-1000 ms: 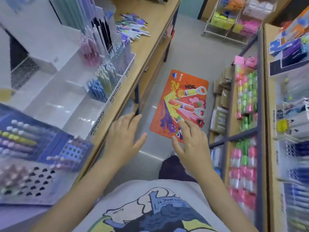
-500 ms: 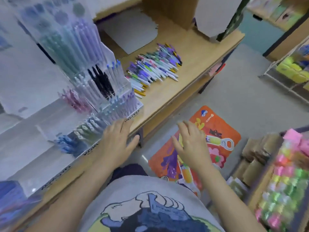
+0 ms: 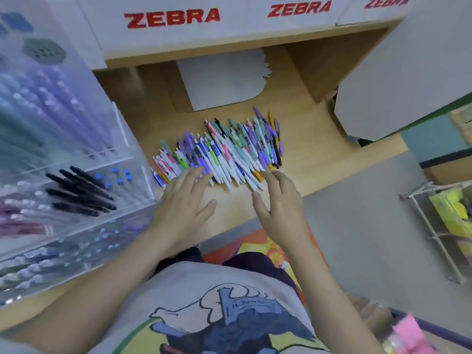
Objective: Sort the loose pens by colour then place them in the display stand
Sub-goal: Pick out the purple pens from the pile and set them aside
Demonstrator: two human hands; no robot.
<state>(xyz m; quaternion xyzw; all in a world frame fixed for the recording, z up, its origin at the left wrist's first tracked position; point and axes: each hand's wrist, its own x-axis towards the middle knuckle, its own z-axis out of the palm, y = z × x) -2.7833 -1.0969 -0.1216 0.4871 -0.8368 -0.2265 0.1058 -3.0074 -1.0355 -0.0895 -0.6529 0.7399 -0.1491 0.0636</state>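
Note:
A heap of loose pens [image 3: 224, 152], mostly white barrels with purple, teal, pink, green and yellow ends, lies on the wooden shelf [image 3: 319, 154]. My left hand [image 3: 184, 208] hovers at the heap's near left edge, fingers spread and straight, fingertips at the pens. My right hand [image 3: 279, 203] is at the near right edge, fingers relaxed, tips close to the white pens. Neither hand holds anything. The clear acrylic display stand [image 3: 63, 175] stands at the left, with black, blue, purple and teal pens in its tiers.
White boxes marked ZEBRA [image 3: 173, 17] overhang the shelf at the back. A white card [image 3: 219, 80] lies behind the heap. A white panel [image 3: 398, 80] stands at the right. A wire rack [image 3: 447, 226] with yellow goods is on the floor at the right.
The view has swung from the floor mat up to the shelf. Both hands have moved forward from the shelf edge to the near side of the pen heap.

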